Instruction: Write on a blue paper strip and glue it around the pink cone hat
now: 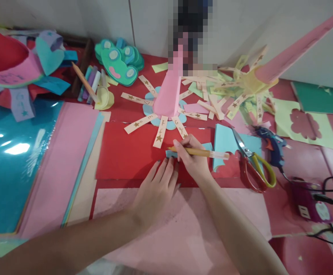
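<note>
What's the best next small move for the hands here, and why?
Probably a short pen stroke on the small blue strip, with the left hand steadying it. The right hand holds the gold pen with its tip at the strip, and the left hand lies flat just below. Pale strips around the pink cone carry letters and stars.

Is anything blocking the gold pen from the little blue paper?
Nothing that I can see. The right hand holds the gold pen, its tip right at the little blue paper.
</note>
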Available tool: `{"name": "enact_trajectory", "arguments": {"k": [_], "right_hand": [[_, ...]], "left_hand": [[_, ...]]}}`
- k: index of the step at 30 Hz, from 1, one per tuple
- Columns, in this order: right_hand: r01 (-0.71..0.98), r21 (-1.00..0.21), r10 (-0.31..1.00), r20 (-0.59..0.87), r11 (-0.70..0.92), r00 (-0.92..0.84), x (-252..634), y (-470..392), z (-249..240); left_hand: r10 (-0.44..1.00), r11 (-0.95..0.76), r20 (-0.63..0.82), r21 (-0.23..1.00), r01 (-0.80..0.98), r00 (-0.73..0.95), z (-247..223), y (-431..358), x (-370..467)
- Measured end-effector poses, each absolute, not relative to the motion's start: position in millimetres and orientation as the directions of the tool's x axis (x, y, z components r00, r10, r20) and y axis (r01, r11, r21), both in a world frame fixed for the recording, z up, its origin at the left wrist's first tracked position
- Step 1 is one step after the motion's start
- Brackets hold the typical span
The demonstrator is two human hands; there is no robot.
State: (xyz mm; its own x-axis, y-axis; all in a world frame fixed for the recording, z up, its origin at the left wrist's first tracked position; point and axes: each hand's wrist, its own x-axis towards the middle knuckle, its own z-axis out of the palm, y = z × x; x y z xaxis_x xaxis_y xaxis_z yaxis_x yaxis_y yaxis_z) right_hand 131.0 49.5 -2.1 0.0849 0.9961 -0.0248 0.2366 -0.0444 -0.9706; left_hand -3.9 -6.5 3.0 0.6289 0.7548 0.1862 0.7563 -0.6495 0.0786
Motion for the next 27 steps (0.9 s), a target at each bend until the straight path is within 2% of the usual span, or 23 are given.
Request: {"name": "enact_trajectory", "arguments": {"k": [12, 19, 23, 27], "right_hand": [[0.224, -0.975, 0.994, 0.011, -0.015, 0.112, 130.8, 51.0, -3.4], [0.328, -0.944, 0.974, 0.09, 0.017, 0.208, 129.7, 48.2, -4.2], [0.368, -0.929, 0.988, 0.092, 0.041, 0.124, 131.1, 48.0, -6.6], [0.357, -0.934, 0.992, 0.063, 0.019, 0.111, 132.2, 49.1, -8.1]], "left_hand": [[0.784, -0.596, 0.154, -0.082, 0.799, 0.601, 10.2, -9.6, -3.6], [0.791, -0.6, 0.124, -0.036, 0.799, 0.6, 7.3, -9.3, -3.5], [0.787, -0.6, 0.134, -0.057, 0.798, 0.602, 8.8, -9.0, -3.2], [0.795, -0.593, 0.121, -0.057, 0.803, 0.595, 10.8, -8.6, -2.8]]}}
